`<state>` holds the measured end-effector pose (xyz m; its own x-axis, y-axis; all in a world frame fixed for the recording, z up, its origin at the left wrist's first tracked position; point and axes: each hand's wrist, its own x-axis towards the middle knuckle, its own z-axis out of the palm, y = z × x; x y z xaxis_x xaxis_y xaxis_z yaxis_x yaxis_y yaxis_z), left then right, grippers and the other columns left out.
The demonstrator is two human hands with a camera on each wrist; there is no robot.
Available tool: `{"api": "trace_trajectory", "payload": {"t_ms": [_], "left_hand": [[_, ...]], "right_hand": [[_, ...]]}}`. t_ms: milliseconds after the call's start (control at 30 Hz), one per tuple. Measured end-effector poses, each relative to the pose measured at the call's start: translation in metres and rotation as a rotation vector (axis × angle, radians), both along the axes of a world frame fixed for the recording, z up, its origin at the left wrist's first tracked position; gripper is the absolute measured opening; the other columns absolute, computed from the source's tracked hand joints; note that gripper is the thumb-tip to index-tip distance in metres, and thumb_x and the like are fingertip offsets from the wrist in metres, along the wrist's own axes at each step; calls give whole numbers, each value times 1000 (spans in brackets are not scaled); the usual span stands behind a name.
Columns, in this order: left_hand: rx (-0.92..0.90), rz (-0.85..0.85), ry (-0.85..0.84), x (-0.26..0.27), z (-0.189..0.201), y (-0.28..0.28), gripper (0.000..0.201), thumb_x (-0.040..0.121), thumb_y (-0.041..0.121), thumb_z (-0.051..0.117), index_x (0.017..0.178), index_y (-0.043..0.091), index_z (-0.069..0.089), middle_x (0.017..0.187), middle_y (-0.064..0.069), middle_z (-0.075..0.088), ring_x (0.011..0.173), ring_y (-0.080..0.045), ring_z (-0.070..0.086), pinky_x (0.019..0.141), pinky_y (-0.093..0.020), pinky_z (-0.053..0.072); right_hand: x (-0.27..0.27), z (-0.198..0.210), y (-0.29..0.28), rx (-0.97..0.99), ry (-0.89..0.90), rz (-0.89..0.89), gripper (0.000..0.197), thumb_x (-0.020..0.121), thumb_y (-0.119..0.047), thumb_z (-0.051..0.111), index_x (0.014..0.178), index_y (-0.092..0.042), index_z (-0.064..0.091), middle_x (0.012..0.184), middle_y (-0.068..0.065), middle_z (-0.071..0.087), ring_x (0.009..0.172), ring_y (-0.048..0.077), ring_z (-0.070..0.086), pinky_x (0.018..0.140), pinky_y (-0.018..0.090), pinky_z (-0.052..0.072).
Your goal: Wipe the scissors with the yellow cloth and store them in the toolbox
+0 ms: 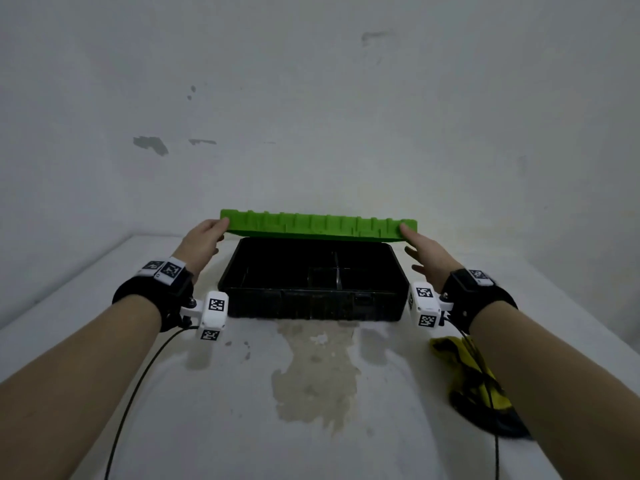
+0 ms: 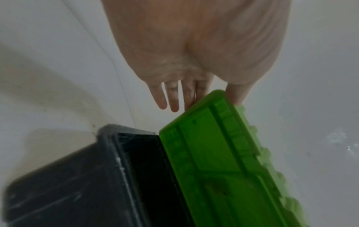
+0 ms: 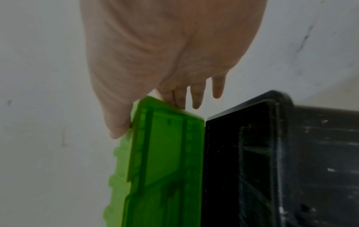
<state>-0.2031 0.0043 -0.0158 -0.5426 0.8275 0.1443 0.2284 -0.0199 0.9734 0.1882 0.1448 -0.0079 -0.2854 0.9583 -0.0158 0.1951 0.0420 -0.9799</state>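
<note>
left hand [image 1: 204, 237] pinches left end of green lid [image 1: 318, 226] | right hand [image 1: 424, 249] pinches right end | lid raised over black toolbox [image 1: 311, 306] | yellow cloth [image 1: 474, 375] near toolbox, right-front | scissors not visible, maybe inside box or under cloth | risk: thin fingertip hold, lid could slip and drop shut

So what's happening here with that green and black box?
A person holds the green lid of a black toolbox, one hand at each end: the left hand pinches its left corner and the right hand its right. The lid is raised, so the box is open, with dividers showing inside. A yellow cloth lies on the white table, under the right forearm. No scissors are visible.
</note>
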Motion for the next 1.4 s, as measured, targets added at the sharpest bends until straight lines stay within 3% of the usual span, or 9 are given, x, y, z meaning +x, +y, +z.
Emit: {"api": "trace_trajectory", "payload": {"t_ms": [100, 233, 333, 467, 600, 733, 1033, 1233, 1400], "left_hand": [[-29, -4, 82, 0, -10, -14, 28, 100, 36, 55, 120, 17, 62, 119, -7, 61, 114, -22, 55, 106, -45, 42], [-82, -16, 217, 6, -16, -28, 36, 101, 28, 55, 131, 9, 61, 120, -5, 62, 109, -18, 54, 98, -34, 41], [-129, -30, 316, 7, -20, -36, 35, 101, 24, 55, 131, 8, 61, 119, -5, 63, 110, -17, 54, 94, -28, 36], [-194, -78, 440, 3, -28, -42, 34, 100, 21, 56, 131, 9, 61, 126, -11, 65, 113, -22, 58, 93, -30, 39], [-280, -110, 538, 2, -40, -43, 32, 99, 18, 57, 129, 8, 62, 127, -15, 65, 116, -29, 59, 94, -34, 43], [-304, -92, 615, 1, -48, -42, 34, 99, 23, 58, 130, 11, 62, 127, -14, 66, 116, -30, 62, 96, -37, 45], [-357, -56, 646, 4, -52, -36, 37, 101, 29, 52, 134, 15, 59, 133, -14, 63, 119, -33, 59, 97, -38, 44], [-390, -30, 633, 15, -53, -44, 62, 99, 26, 58, 153, 10, 34, 155, -17, 40, 137, -35, 44, 111, -41, 36], [-283, 68, 603, 30, -54, -87, 63, 95, 20, 62, 150, 4, 36, 148, -27, 33, 138, -40, 37, 116, -44, 30]], "right_hand": [[4, -8, -11, 38, -12, 16, 47, 91, -53, 57, 129, -26, 55, 125, -7, 52, 122, 13, 46, 99, 34, 34], [9, -18, -23, 123, -49, 30, 52, 91, -49, 60, 131, -16, 60, 121, -3, 62, 93, -4, 55, 76, 19, 41], [14, -29, -25, 154, -95, 37, 73, 73, -67, 68, 127, -18, 63, 122, 1, 67, 98, 1, 62, 84, 21, 45], [16, -42, -27, 173, -159, 47, 46, 93, -36, 63, 134, -14, 57, 121, 6, 66, 94, 8, 64, 77, 19, 49], [21, -54, -28, 214, -329, 75, 49, 94, -37, 61, 140, -23, 51, 129, 1, 61, 117, 18, 57, 103, 36, 44], [18, -62, -33, 283, -440, 53, 55, 95, -38, 59, 146, -26, 42, 136, 3, 58, 124, 22, 54, 107, 43, 42], [13, -59, -42, 277, -566, -13, 57, 98, -41, 52, 149, -21, 35, 140, 9, 54, 125, 29, 52, 102, 39, 43], [12, -51, -60, 287, -690, -40, 48, 100, -35, 49, 142, -12, 43, 137, 14, 55, 121, 33, 54, 92, 33, 42], [25, -35, -91, 322, -697, -45, 61, 100, -36, 50, 150, -8, 29, 153, 13, 39, 137, 30, 41, 108, 36, 35]]}}
